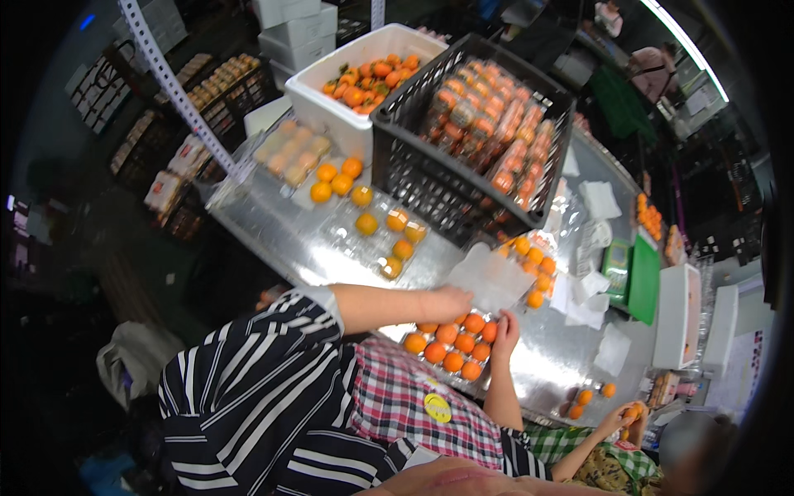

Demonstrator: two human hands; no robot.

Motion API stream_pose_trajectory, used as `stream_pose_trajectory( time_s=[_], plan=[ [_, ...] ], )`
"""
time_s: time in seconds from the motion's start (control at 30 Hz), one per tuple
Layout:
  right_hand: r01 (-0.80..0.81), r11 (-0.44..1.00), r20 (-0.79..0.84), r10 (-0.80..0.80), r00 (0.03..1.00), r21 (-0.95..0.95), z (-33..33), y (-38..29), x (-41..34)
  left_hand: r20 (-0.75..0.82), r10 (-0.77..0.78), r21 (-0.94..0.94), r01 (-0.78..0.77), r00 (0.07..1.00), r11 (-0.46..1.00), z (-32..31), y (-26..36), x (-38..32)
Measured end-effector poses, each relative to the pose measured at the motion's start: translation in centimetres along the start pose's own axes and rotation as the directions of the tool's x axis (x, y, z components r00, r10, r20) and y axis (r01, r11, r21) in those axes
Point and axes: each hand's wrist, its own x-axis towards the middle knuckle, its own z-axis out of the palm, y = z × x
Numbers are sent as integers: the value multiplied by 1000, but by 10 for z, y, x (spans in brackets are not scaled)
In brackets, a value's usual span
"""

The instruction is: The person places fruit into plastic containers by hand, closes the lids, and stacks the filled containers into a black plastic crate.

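Note:
A clear plastic tray of round orange fruits (453,353) lies at the near edge of the metal table, in front of my checked apron. My left hand (456,303) reaches across the tray's far side, its fingers closed at the near left edge of a thin white sheet (490,277). At the tray's far right corner is my right hand (507,332), fingertips near the sheet's lower edge; whether they pinch it cannot be told. Beyond the sheet is another group of orange fruits (541,268). A clear tray partly filled with fruit (402,249) lies to the left.
A black plastic crate (450,167) of packed fruit stands at the back beside a white bin (329,102) of persimmons. A metal post (180,93) rises at the left. A green-and-white device (616,266) and papers lie right. A co-worker's hands (623,418) hold fruit at the lower right.

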Motion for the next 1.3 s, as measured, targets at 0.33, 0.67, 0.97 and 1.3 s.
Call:
stream_pose_trajectory(
  time_s=[0.33,0.67,0.97,1.3],
  plan=[
    [102,993,-15,-103,995,-59,12,-19,18,-14,74,103,-73,997,992,-19,1,4],
    [89,995,9,-88,996,-56,-1,-14,26,84,-62,84,54,995,995,-25,15,24],
    [17,1000,-16,-18,1000,-10,17,-6,12,-10,-85,110,86,996,990,-31,0,-16],
    [4,1000,20,-4,1000,8,32,-3,18,-164,-84,-258,40,983,965,4,-44,-39]
  ],
)
